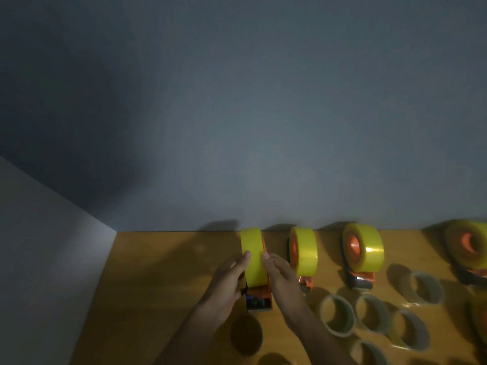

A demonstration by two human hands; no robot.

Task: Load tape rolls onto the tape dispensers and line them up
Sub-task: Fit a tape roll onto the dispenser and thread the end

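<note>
table (163,272) bare leftward, loose rolls (338,316) crowding right

One head-worn wide-angle view looked forward and slightly down from close above the wooden table (163,272), its upper two-thirds filled by the grey wall (263,114); the tabletop occupied only the bottom strip

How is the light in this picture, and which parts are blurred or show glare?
Head view: dim overall, the light brightest on the wall centre; the dispensers cast dark shadows on it; a glare streak sits on the third tape roll; the rightmost dispenser and the loose clear rolls are blurred; both hands look fairly sharp.
</note>
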